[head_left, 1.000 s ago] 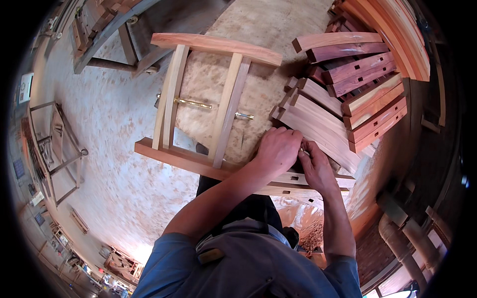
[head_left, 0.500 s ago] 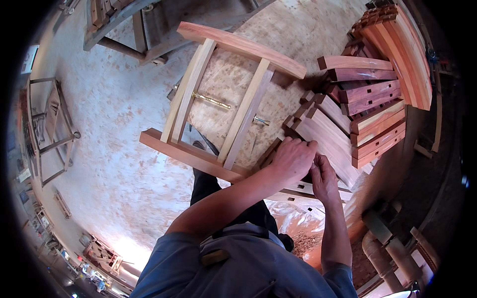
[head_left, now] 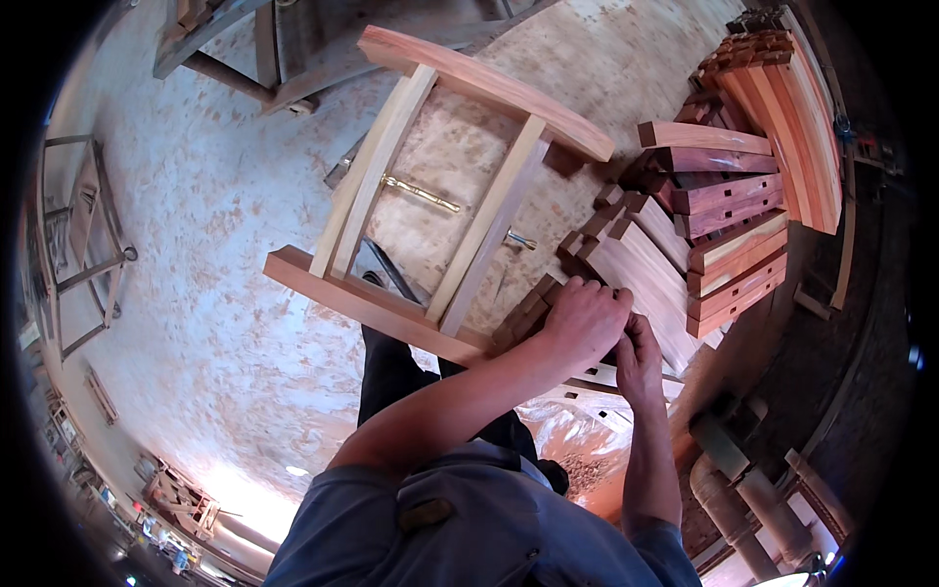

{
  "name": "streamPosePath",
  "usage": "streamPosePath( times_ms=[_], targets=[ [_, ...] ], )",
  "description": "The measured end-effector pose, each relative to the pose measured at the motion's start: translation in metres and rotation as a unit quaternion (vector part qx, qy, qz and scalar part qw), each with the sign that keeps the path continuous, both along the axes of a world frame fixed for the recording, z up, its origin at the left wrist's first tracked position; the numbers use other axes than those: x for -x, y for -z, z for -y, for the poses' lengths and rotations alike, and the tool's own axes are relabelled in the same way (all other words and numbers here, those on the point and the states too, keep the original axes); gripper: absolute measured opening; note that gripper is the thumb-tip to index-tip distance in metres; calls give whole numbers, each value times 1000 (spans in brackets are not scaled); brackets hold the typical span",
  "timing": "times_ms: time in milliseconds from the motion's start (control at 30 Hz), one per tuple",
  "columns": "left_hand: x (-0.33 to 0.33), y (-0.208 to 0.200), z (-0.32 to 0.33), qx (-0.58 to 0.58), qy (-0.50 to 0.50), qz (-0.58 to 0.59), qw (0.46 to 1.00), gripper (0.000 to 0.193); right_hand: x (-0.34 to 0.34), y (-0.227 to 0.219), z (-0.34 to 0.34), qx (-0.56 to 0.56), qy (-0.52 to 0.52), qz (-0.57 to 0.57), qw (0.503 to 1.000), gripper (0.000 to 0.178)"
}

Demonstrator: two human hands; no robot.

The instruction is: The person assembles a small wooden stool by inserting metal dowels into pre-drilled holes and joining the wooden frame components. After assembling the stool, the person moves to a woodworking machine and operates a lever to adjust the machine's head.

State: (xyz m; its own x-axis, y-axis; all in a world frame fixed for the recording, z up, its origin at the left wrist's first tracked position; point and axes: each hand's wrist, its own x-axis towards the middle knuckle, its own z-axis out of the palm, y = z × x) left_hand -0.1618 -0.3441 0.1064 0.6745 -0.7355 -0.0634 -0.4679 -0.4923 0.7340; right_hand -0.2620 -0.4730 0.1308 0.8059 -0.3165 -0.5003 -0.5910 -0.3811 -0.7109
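Observation:
My left hand [head_left: 585,319] and my right hand [head_left: 639,358] meet above a stack of cut wooden pieces. Both have their fingers closed, pinched toward each other. Whatever lies between them is hidden or too small to make out. Just beyond the hands is a pale wooden board [head_left: 641,279] on the stack. To the left stands a wooden frame [head_left: 479,88], with two reddish curved members joined by pale crosspieces. Its near member ends close to my left forearm. Short dark wood blocks [head_left: 526,311] sit beside my left hand.
Mortised reddish pieces [head_left: 729,196] are piled at the right, with long curved boards [head_left: 807,137] behind. A brass-coloured rod [head_left: 421,194] shows through the frame. A workbench [head_left: 264,59] stands at the far left, and pipes [head_left: 729,499] at the lower right.
The view has shifted slightly. My hands stay together over the stack, fingers still closed, with only a small change in how they are placed.

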Motion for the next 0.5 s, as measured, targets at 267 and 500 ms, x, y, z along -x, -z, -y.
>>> streamPosePath(
  times_ms=[267, 500],
  targets=[
    [-4, 0, -1, 21, -15, -18, 1000, 12, -2, -8, -10, -53, 31, 47, 997, 26],
    [-24, -8, -11, 63, 6, -148, 987, 13, -2, -22, -14, 27, -27, 108, 993, 24]
  ],
)
